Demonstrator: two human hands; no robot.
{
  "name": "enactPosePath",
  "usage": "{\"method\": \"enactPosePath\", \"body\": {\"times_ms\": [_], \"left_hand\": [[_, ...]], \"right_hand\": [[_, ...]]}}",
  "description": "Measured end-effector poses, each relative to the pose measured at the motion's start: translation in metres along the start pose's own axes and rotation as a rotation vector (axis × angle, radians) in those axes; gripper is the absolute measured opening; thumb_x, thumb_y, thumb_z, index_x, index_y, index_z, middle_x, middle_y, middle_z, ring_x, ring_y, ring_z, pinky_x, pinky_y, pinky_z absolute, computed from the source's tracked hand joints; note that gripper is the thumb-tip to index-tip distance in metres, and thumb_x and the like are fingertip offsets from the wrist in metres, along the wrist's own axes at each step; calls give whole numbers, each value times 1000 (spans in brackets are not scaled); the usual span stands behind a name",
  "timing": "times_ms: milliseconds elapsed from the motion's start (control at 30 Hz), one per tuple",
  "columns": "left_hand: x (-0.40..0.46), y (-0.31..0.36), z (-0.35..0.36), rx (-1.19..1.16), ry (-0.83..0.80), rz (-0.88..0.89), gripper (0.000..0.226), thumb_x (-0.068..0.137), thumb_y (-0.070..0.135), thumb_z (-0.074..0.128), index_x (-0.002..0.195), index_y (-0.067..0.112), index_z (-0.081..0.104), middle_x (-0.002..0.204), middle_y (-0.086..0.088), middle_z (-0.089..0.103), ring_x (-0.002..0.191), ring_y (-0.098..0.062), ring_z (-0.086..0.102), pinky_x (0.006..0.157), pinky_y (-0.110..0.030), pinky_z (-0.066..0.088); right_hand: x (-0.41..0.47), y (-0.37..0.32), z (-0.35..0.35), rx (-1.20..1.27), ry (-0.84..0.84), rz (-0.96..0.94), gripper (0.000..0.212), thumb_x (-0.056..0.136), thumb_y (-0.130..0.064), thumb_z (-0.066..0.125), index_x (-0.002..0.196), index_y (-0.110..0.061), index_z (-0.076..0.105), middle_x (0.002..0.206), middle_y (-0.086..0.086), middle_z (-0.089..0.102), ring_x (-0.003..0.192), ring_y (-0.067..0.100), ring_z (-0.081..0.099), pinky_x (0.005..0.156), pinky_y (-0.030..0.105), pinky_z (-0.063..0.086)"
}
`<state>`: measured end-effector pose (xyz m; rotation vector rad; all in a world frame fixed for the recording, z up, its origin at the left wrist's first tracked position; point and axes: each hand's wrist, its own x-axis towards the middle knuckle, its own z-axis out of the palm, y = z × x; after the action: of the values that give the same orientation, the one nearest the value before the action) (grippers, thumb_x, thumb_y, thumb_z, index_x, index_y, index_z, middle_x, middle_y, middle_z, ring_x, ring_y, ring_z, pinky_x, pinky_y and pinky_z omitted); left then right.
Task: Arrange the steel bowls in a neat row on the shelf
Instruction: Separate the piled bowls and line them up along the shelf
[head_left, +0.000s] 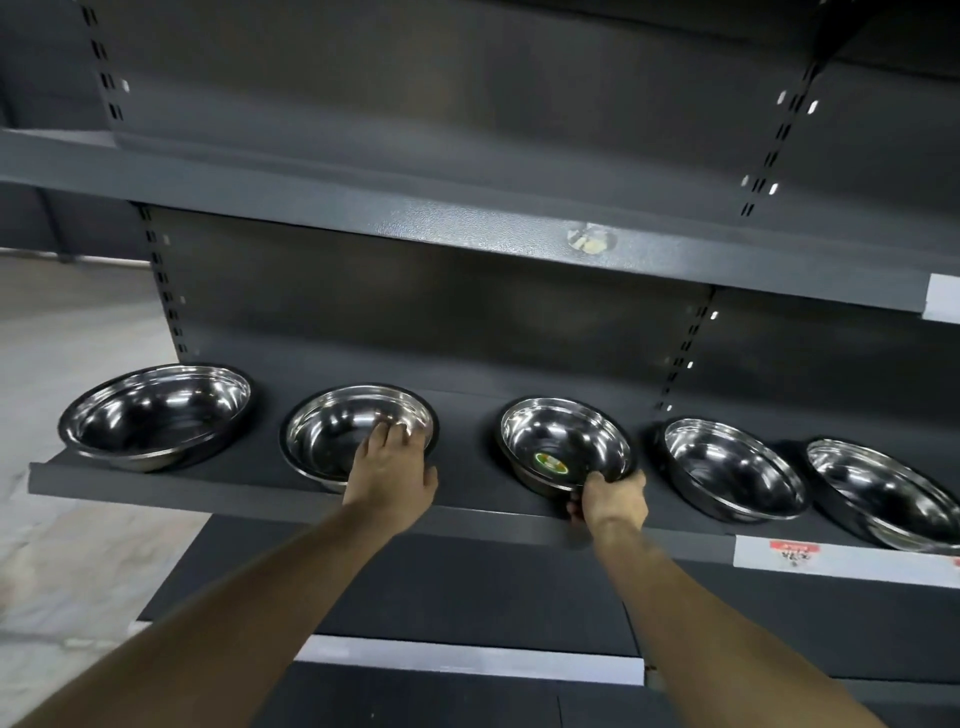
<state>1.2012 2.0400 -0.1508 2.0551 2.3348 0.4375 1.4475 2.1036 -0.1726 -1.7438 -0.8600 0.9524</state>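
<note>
Several shiny steel bowls stand in a row on a dark grey shelf (467, 462). The leftmost bowl (156, 413) sits near the shelf's left end. My left hand (392, 470) grips the near rim of the second bowl (337, 431), fingers curled inside it. My right hand (613, 499) pinches the near right rim of the third bowl (563, 444), which has a round green sticker inside. Two more bowls, the fourth bowl (727, 467) and the fifth bowl (883, 493), lie to the right, the last cut by the frame edge.
An upper shelf (415, 218) overhangs the bowls, leaving limited height. White price label strips (789, 558) run along the shelf front at right. A lower shelf (467, 660) juts out beneath my arms. Pale floor (62, 364) lies to the left.
</note>
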Motion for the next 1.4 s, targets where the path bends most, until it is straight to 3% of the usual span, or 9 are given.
{"method": "enactPosePath", "body": {"times_ms": [300,567,800,967,1033,1100,1167,1267,1400], "left_hand": [[-15,-2,-6,35,-1,-16,58,95,43,43,147,18,34,148,-7,41,143,-29,28,116,-43,28],[-27,-1,-13,44,-29,12,61,96,43,43,149,17,30,148,-6,39,143,-28,27,117,-43,26],[-39,-10,-14,33,-32,33,62,95,42,44,150,17,30,148,-6,39,143,-26,28,117,-42,27],[-44,-11,-17,30,-43,43,63,95,43,44,150,17,29,148,-6,39,144,-27,27,117,-43,26],[-46,-11,-19,28,-38,51,62,95,43,44,150,17,30,147,-6,41,142,-27,28,117,-42,27],[-47,-10,-21,23,-33,58,61,95,43,44,149,17,31,146,-6,41,141,-27,30,116,-42,28],[-49,-9,-22,19,-34,65,61,95,42,44,150,17,30,146,-6,41,141,-27,30,116,-42,27],[-51,-5,-22,13,-45,79,61,96,43,43,150,17,30,148,-6,40,142,-28,29,117,-42,26],[-53,3,-22,-10,-47,116,61,96,42,42,150,17,31,148,-7,41,142,-28,28,117,-42,26]], "right_hand": [[-1,4,-5,-33,-77,-29,53,96,-10,46,148,-17,35,88,19,71,41,17,60,34,21,47],[-7,0,-12,-41,-183,-32,30,95,-6,48,122,-15,55,64,12,65,38,17,56,35,21,47],[-14,5,-7,10,-179,-21,30,96,-7,49,123,-19,55,66,9,66,42,15,58,39,23,49],[-19,11,-1,56,-86,-10,22,100,-18,51,122,-17,54,99,17,70,55,18,60,38,22,47],[-22,12,0,75,-84,17,27,100,-22,51,126,-14,52,107,19,68,61,20,60,46,27,52],[-27,12,0,72,-87,41,40,98,-25,55,134,-10,46,112,19,67,75,28,65,73,42,60],[-31,12,-1,18,-71,52,63,96,-28,59,147,-4,32,126,23,63,99,33,62,99,50,52],[-41,10,-2,-55,-42,49,76,95,-33,59,153,-1,20,130,24,61,117,38,61,105,49,47],[-53,4,-8,-65,-42,29,75,95,-34,58,153,-3,22,131,22,61,119,40,60,105,49,48]]}}
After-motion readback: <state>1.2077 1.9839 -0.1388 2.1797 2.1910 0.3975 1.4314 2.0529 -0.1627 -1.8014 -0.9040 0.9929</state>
